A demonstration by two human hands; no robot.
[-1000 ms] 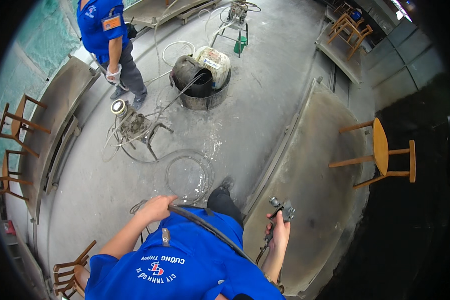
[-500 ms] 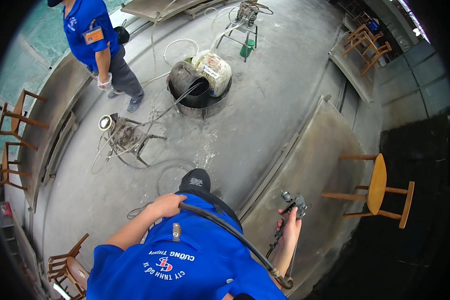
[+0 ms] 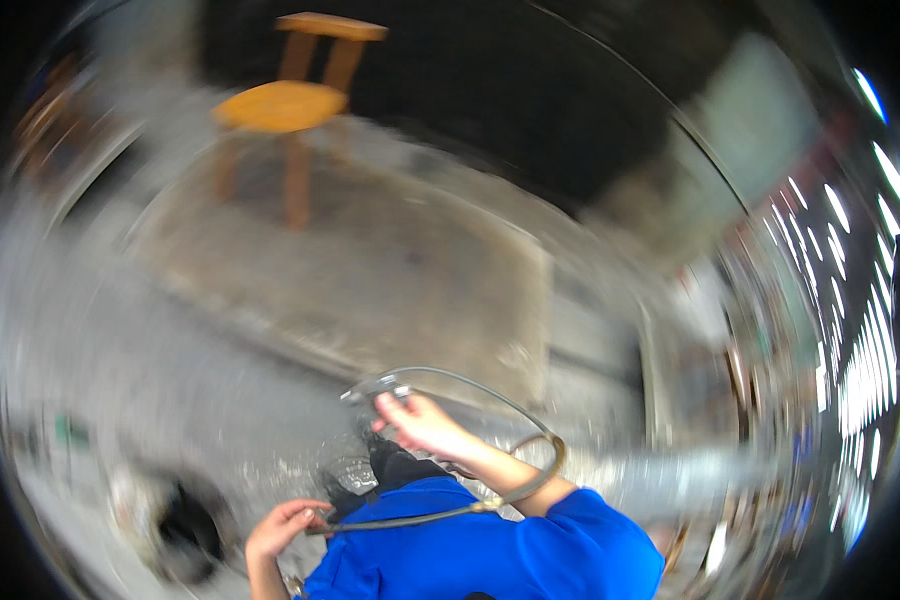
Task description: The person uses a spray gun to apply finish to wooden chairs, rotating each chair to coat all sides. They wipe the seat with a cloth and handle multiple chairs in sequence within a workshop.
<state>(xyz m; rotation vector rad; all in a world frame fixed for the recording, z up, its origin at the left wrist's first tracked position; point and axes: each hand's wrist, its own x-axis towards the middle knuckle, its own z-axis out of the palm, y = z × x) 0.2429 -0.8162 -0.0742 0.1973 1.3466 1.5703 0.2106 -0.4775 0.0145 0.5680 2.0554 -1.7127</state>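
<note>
My right hand is closed around a spray gun, partly smeared by motion, in front of my body. From the gun a thin hose arcs over my right forearm to a looped fitting beside the elbow. A thicker dark hose crosses the front of my blue shirt. My left hand is at that hose's left end, low in front of me, its thumb and fingers curled about it. Farther off, a wooden chair with a yellowish seat stands upright on a low grey platform, beyond reach of both hands.
A dark wall rises behind the platform. At lower left are a blurred pale container and a dark round opening. Grey floor runs along the platform's near edge. Blurred shelving and bright slats fill the right side.
My view has swung right, bringing the chair and platform in front of me. The spray gun stays in my right hand. My left hand has come down from my shoulder, still on the hose.
</note>
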